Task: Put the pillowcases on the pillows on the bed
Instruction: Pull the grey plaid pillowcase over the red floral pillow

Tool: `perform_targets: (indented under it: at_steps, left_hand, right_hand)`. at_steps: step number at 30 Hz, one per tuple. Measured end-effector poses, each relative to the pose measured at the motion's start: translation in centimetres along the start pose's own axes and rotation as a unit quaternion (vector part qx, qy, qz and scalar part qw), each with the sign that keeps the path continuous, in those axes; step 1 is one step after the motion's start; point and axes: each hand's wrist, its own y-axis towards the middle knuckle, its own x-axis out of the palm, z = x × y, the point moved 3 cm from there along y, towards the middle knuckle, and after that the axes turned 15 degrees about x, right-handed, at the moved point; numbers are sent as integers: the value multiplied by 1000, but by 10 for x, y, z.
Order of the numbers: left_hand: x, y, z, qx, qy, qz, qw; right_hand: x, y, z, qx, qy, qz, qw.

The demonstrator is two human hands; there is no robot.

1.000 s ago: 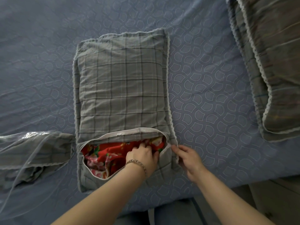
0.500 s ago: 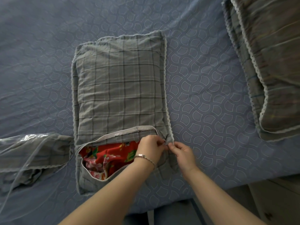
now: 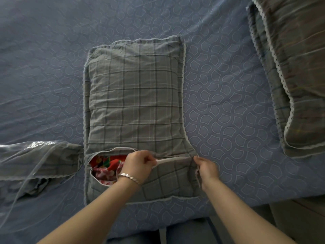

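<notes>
A grey plaid pillowcase (image 3: 133,95) with a lace edge lies lengthwise on the blue bed sheet (image 3: 219,103). A red floral pillow (image 3: 107,164) shows through the left part of its zip opening near me. My left hand (image 3: 139,164), with a bracelet on the wrist, pinches the zip edge at the middle of the opening. My right hand (image 3: 205,168) grips the pillowcase's right corner at the end of the zip. The right half of the opening is closed.
A second covered plaid pillow (image 3: 295,71) lies at the right. A crumpled grey pillowcase under clear plastic (image 3: 35,162) sits at the left. The bed's near edge runs below my arms, with a wooden floor (image 3: 299,221) at the bottom right.
My left hand left the pillow's inside, met my right hand at the right corner, then moved left along the zip. The right half of the opening has closed.
</notes>
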Motion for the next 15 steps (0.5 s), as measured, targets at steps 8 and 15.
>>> perform_targets:
  at_steps: [8,15]
  left_hand:
    - [-10,-30,-21,-20,-80,33,996]
    - [-13,-41,-28,-189,-316,101,924]
  right_hand:
    - [51,-77,-12,-490,-410,109,762]
    - [92,-114,8,-509,-546,-40,664]
